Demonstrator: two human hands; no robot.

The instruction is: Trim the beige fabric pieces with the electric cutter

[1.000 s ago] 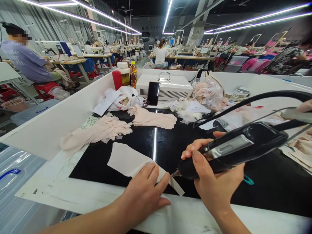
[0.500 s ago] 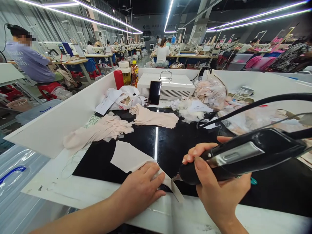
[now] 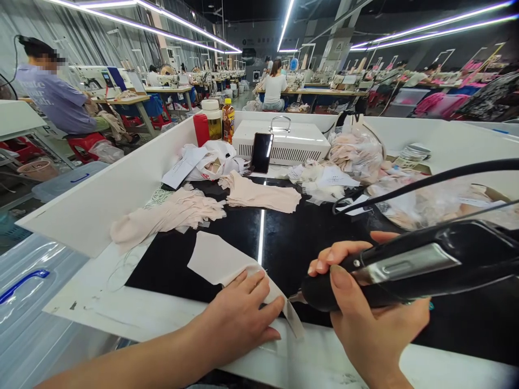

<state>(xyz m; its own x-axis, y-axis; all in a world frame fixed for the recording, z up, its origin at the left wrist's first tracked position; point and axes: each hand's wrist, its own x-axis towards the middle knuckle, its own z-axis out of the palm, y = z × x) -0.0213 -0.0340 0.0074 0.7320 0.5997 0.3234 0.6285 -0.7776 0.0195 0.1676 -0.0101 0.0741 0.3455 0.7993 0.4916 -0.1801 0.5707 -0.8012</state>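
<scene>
My left hand lies palm down, fingers spread, on a pale beige fabric piece on the black board. It presses the cloth flat. From under the fingers, a narrow end of the fabric runs toward the front edge. My right hand is wrapped round a thick black corded hand tool with a silver panel on its side. The tool's thin metal tip meets the fabric's right edge, just beyond my left fingertips. Whether the tip presses into the cloth I cannot tell.
Stacks of beige fabric pieces lie farther back on the black board. Behind them are a phone, a vented white box and bagged pieces. A black cable arches at right. Low white walls border the table.
My left hand has slid slightly right and nearer along the fabric. The tool's rear has dipped a little, while its tip stays by the fabric edge. The whole view has shifted slightly.
</scene>
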